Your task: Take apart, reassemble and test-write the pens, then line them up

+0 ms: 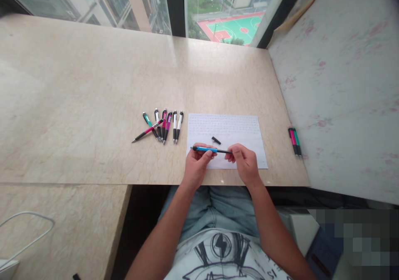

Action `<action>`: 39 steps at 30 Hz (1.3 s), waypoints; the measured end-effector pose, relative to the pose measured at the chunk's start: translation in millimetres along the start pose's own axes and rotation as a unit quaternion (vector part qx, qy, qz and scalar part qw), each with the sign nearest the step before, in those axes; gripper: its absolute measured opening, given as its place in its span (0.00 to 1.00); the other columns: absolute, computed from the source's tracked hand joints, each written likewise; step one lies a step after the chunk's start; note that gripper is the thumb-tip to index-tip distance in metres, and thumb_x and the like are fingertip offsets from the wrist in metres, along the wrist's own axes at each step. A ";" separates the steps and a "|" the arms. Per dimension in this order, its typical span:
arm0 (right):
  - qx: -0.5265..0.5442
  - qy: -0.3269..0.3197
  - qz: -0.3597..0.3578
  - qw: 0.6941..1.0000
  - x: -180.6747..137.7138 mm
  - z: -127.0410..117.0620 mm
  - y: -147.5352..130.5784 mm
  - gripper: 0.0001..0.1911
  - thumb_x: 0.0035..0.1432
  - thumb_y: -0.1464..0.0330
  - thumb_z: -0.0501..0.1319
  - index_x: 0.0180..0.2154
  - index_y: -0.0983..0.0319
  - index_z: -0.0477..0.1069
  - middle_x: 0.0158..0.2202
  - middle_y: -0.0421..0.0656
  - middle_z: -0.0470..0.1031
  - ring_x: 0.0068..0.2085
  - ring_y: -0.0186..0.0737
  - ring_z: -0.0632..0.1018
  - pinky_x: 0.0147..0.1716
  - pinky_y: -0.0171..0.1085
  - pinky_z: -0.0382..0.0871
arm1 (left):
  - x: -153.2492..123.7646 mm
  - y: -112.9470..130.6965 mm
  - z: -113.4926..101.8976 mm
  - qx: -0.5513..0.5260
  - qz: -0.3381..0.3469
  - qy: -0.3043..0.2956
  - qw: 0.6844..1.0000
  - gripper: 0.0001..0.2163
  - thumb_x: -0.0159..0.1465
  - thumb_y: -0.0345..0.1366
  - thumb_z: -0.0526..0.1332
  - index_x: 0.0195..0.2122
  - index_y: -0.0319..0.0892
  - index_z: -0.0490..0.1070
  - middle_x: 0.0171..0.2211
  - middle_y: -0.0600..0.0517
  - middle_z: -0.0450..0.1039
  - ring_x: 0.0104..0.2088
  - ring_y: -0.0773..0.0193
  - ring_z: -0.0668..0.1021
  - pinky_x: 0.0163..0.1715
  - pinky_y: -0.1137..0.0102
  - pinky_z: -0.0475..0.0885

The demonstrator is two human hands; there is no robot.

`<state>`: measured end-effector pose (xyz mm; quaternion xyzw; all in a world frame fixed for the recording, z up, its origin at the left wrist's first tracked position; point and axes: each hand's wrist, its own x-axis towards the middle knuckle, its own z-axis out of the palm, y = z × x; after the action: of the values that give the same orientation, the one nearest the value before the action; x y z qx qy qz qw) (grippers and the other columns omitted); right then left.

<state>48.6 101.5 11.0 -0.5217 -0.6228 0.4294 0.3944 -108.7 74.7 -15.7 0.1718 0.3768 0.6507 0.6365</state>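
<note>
A blue and black pen [205, 149] lies level between my hands, above the paper's near part. My left hand [196, 163] is closed round its blue barrel, thumb on top. The fingers of my right hand [245, 161] pinch the black end of the pen, hiding its tip. Just beyond the pen, a small black pen part [216, 140] rests on a white sheet of paper [227, 126] with rows of faint handwriting. To the left is a group of several click pens, among them a purple pen [167, 127] and a pink pen [147, 132] lying across others.
Two more pens, one pink [293, 140] and one green [297, 142], lie by the flowered wall [336, 88] at right. Windows line the back of the marble-patterned counter [93, 84]. A white cable [34, 213] curves over the lower surface at left.
</note>
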 end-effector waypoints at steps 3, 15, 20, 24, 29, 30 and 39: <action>-0.024 0.041 0.012 0.999 7.4 -1.4 7.7 0.21 0.70 0.57 0.47 0.37 0.60 0.73 0.30 0.43 0.77 0.28 0.38 0.75 0.27 0.37 0.68 | 0.9 -0.5 -1.4 -0.018 -0.003 0.003 1.000 0.10 0.57 0.33 0.71 0.36 0.42 0.72 0.36 0.52 0.79 0.33 0.69 0.78 0.38 0.72 0.72; -0.302 0.047 -0.076 0.949 31.1 26.0 22.4 0.08 0.60 0.69 0.58 0.38 0.61 0.76 0.40 0.49 0.75 0.43 0.49 0.75 0.44 0.46 0.70 | 1.0 -0.5 -2.3 -0.035 -0.011 0.003 0.999 0.10 0.57 0.32 0.71 0.37 0.41 0.72 0.36 0.52 0.78 0.33 0.69 0.78 0.39 0.72 0.72; -0.145 0.075 0.012 0.986 17.6 0.6 21.8 0.07 0.60 0.65 0.61 0.38 0.60 0.75 0.37 0.46 0.78 0.36 0.44 0.78 0.37 0.43 0.73 | 1.0 -0.7 -1.9 -0.036 -0.010 0.005 0.999 0.10 0.57 0.32 0.71 0.36 0.42 0.72 0.36 0.52 0.78 0.34 0.69 0.78 0.39 0.73 0.72; 0.012 0.057 0.078 0.995 -2.4 -27.7 12.1 0.10 0.59 0.62 0.64 0.41 0.59 0.75 0.37 0.44 0.79 0.39 0.43 0.80 0.38 0.41 0.74 | 0.6 -0.1 -1.1 -0.032 -0.014 0.008 0.999 0.10 0.56 0.32 0.72 0.36 0.42 0.72 0.36 0.51 0.78 0.34 0.69 0.78 0.39 0.73 0.72; -0.014 0.022 0.032 0.999 -18.0 -45.2 -0.6 0.08 0.60 0.65 0.65 0.42 0.58 0.77 0.40 0.44 0.78 0.41 0.42 0.78 0.40 0.41 0.73 | 0.9 -0.1 -2.0 -0.027 -0.013 0.003 1.000 0.10 0.56 0.32 0.72 0.36 0.42 0.72 0.36 0.51 0.79 0.34 0.69 0.78 0.39 0.73 0.72; -0.018 0.016 0.021 0.999 -19.1 -45.7 -2.2 0.07 0.60 0.65 0.64 0.41 0.58 0.77 0.40 0.44 0.78 0.41 0.42 0.78 0.39 0.40 0.73 | 1.1 -0.4 -2.4 -0.027 -0.012 0.002 1.000 0.10 0.56 0.32 0.71 0.36 0.42 0.72 0.36 0.51 0.79 0.34 0.69 0.78 0.39 0.73 0.72; -0.020 0.044 -0.005 0.999 -19.2 -41.4 -4.8 0.06 0.61 0.67 0.63 0.41 0.57 0.77 0.41 0.43 0.77 0.40 0.41 0.77 0.38 0.39 0.73 | 1.5 -0.4 -2.2 -0.023 -0.010 0.004 1.000 0.10 0.56 0.31 0.72 0.36 0.43 0.73 0.36 0.52 0.79 0.35 0.69 0.78 0.39 0.73 0.72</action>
<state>88.8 87.2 27.9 -0.5449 -0.6160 0.3918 0.4125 -110.2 75.5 -17.8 0.1507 0.3664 0.6533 0.6452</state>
